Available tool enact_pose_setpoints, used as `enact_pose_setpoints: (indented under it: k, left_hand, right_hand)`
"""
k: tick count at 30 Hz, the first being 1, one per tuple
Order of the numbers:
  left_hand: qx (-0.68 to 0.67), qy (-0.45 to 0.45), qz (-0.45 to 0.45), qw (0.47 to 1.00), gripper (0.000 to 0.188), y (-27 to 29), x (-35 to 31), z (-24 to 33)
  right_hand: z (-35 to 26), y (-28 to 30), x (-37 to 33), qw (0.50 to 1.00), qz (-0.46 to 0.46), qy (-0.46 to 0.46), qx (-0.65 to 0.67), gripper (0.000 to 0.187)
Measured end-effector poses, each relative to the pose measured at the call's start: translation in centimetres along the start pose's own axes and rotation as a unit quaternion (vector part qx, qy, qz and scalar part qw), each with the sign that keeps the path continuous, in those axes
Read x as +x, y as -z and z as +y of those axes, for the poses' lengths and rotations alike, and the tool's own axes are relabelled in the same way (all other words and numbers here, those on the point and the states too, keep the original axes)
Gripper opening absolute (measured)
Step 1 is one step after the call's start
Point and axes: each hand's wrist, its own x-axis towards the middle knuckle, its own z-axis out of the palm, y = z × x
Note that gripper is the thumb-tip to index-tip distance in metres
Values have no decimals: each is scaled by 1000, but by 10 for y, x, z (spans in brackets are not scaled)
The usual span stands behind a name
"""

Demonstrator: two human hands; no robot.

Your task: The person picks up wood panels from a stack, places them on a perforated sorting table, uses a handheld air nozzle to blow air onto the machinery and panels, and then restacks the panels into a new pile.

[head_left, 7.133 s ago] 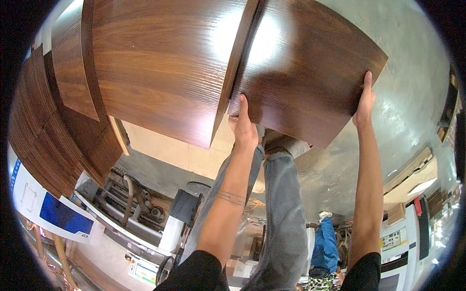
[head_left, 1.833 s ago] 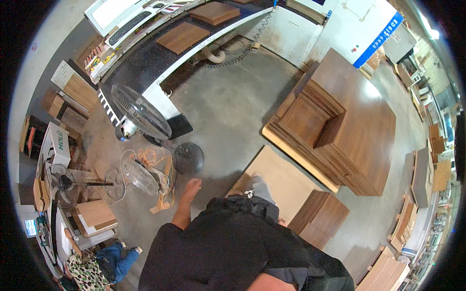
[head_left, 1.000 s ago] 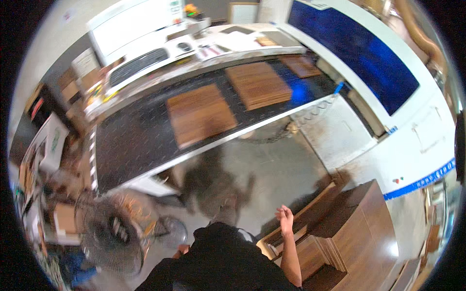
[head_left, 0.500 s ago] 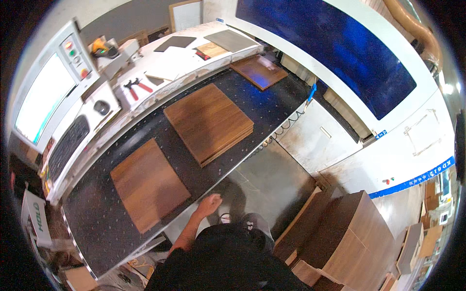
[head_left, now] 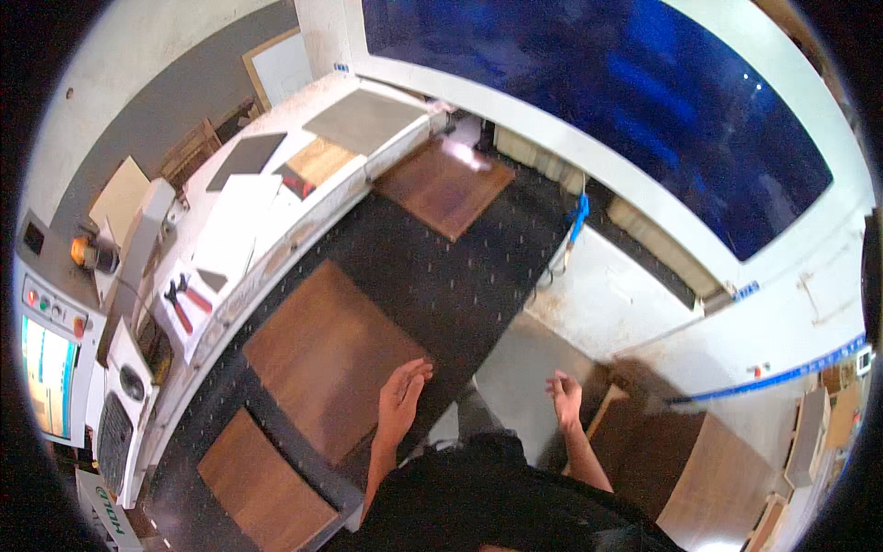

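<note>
The left hand [head_left: 402,391] is partly open, its fingers close together and lightly bent, and it grips nothing; it is over the right edge of the middle panel [head_left: 317,350], but whether it touches, I cannot tell. The right hand [head_left: 566,403] is also empty, with half-curled fingers, above the floor [head_left: 533,354]. The near panel [head_left: 267,488] lies at left on the black table [head_left: 441,299]. If the middle panel were pulled by one hand only, its corner could, I think, swing and scratch this neighbour. The far panel [head_left: 446,189] lies toward the blue window [head_left: 635,92].
</note>
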Motion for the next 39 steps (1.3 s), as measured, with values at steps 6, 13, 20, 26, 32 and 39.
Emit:
enact_pose_setpoints:
  k: [6,13,20,26,32,39]
  left_hand:
    - [51,98,-19,994,39,-34,152,-1]
    - [155,153,-54,975,47,-42,271,-43]
    - [179,268,50,945,70,-57,340,-83]
    - [156,201,96,962,86,-72,380,-100]
    - [294,282,196,892,93,-54,351,-52]
    - [305,220,194,906,83,-44,322,-68]
  right_hand:
    - [-127,-100,326,973,-144,171,-51,36]
    - [-191,-212,507,994,-110,-17,-4,106]
    - [-184,-229,580,967,-158,189,-68,52]
    - [-171,-222,553,919,-80,322,-214,46]
    - [-163,-200,429,951,-147,225,-152,48]
    - [-135,-182,438,964,-179,157,-120,53]
